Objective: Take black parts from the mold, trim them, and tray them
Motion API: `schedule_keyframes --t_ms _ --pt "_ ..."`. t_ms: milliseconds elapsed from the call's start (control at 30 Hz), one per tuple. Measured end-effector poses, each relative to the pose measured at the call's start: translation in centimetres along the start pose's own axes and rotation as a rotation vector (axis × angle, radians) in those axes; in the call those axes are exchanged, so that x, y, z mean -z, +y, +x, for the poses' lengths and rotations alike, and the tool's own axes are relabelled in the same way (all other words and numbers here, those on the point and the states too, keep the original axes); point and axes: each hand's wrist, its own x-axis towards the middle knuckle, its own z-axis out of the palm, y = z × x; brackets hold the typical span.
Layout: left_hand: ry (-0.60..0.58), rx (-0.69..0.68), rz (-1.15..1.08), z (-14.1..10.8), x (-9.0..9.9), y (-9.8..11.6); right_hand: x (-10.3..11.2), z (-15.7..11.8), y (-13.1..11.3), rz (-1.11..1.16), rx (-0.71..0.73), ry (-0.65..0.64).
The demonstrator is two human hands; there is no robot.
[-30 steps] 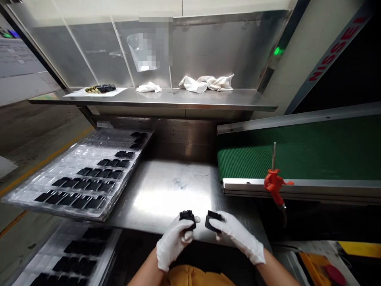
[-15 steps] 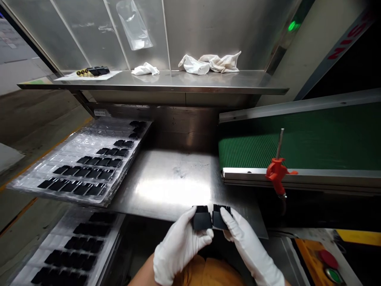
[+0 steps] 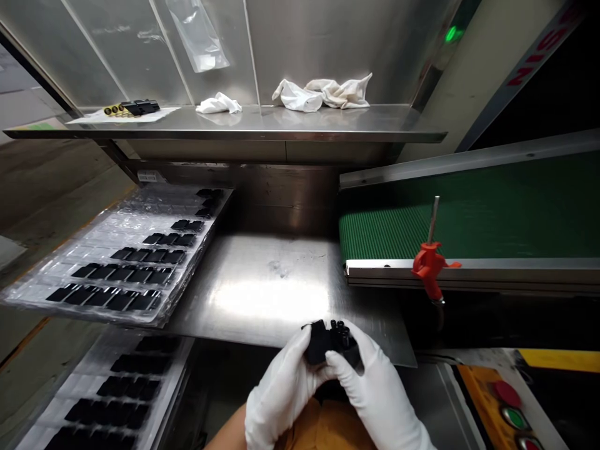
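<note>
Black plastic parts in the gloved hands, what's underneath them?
The gloved left hand and right hand cup the black plastic parts from below, hiding their undersides. Lower down, an orange cloth shows.

Mostly hidden: the black plastic parts (image 3: 323,344) inside the gloved left hand (image 3: 281,390) and right hand (image 3: 379,394), count unclear. Lower blister tray (image 3: 112,400) and button panel (image 3: 497,400) cut off at bottom edge. Small items (image 3: 131,109) on the shelf (image 3: 281,128) too small to identify.
</note>
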Motion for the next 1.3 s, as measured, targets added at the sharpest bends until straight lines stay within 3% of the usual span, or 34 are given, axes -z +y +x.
schedule_keyframes --t_ms 133,300,500,733,900,1100,1300 --pt "-0.104 0.061 -0.051 -0.1 0.1 0.0 1.0 -0.4 -0.8 0.112 0.071 -0.166" --pt "-0.175 0.06 -0.058 0.0 0.2 0.0 2.5 0.1 -1.9 0.137 0.039 -0.347" --pt "-0.221 0.029 0.02 0.0 0.6 -0.3 1.6 1.1 -1.0 0.146 -0.019 -0.124" --pt "-0.179 0.019 0.156 0.1 1.1 -0.7 -0.1 1.4 -0.2 0.412 -0.162 -0.157" --pt "-0.132 -0.051 0.287 -0.1 1.2 -0.3 -0.6 1.2 -0.1 0.588 -0.158 -0.102" --pt "-0.033 -0.157 0.654 0.1 1.9 0.7 0.0 1.3 1.1 0.382 -0.079 -0.04" --pt "0.08 -0.144 0.58 0.1 1.6 0.9 1.6 1.5 2.1 0.294 -0.074 -0.022"
